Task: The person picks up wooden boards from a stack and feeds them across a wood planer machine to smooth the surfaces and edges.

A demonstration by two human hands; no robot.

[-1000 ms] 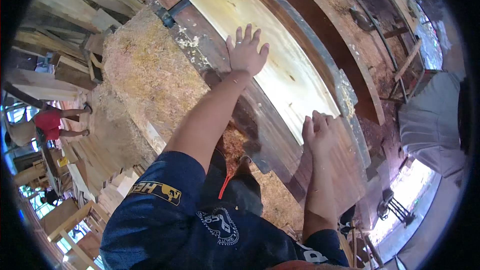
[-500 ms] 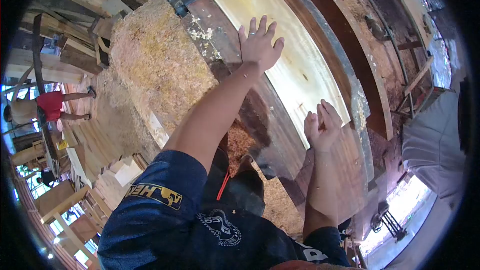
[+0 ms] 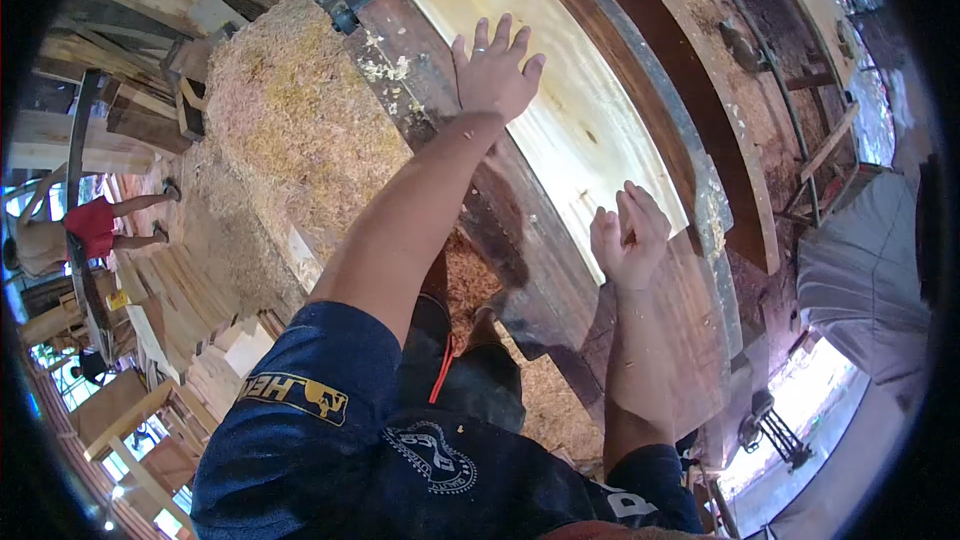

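A pale wooden board (image 3: 560, 90) lies along a dark wooden bench (image 3: 550, 285). Flat on its near edge rests my left hand (image 3: 495, 75), fingers spread and a ring on one finger. Over the board's lower end is my right hand (image 3: 632, 238), with its fingers raised and partly curled, thumb apart from them. I see nothing held in it. Whether it touches the board is hard to tell.
Wood shavings (image 3: 300, 110) are heaped left of the bench. A long brown plank (image 3: 700, 110) stands on edge beyond it. A person in red shorts (image 3: 90, 228) holds a dark beam (image 3: 78, 170) at far left. Grey cloth (image 3: 865, 280) hangs at right.
The view has shifted slightly. My left hand stays spread on the board. My right hand's fingers have lifted and straightened somewhat from their earlier curl at the board's end.
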